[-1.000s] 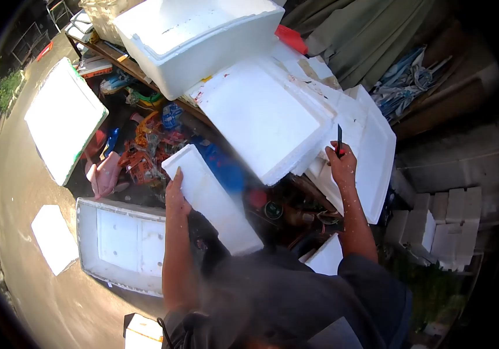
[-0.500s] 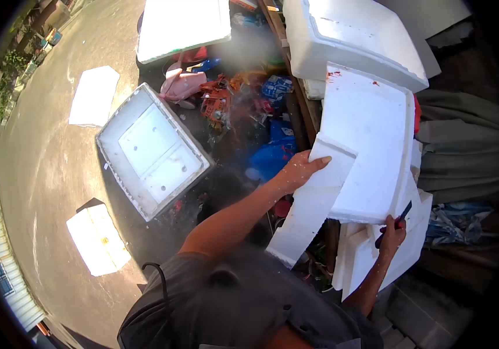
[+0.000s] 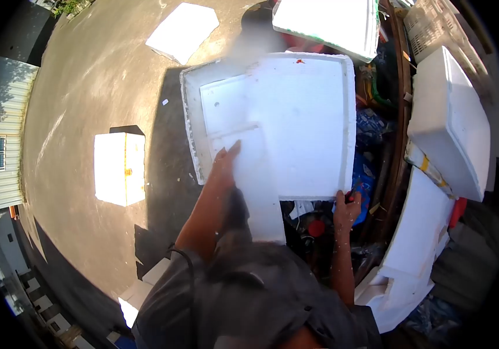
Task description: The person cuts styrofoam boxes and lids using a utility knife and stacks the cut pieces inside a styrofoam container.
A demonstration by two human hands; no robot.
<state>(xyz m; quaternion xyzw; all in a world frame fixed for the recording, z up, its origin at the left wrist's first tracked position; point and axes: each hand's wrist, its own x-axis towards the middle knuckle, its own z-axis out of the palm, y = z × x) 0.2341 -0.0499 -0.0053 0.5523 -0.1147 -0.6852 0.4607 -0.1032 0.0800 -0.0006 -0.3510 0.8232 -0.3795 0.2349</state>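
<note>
My left hand point(image 3: 224, 166) grips the edge of a narrow white foam piece point(image 3: 252, 186), thumb lying on its face. At the lower right corner of a large white foam panel point(image 3: 305, 122), my right hand point(image 3: 347, 210) pinches the edge; the dark knife seen earlier is mostly hidden there. The narrow piece overlaps the panel's left part. Both are over an open white foam box point(image 3: 192, 125), whose left side and part of its inside show. White specks cling to my right forearm.
A foam block point(image 3: 120, 168) and a foam piece point(image 3: 183, 32) lie on the concrete ground point(image 3: 81, 134). At top right is a foam lid point(image 3: 328, 23). A foam box point(image 3: 450, 119) and stacked panels point(image 3: 415, 227) stand right, beside a wooden beam point(image 3: 399, 122).
The view has swung left. Both hands have carried the narrow piece and the large panel from the stack at the right to over the open box. My right hand has taken hold of the panel.
</note>
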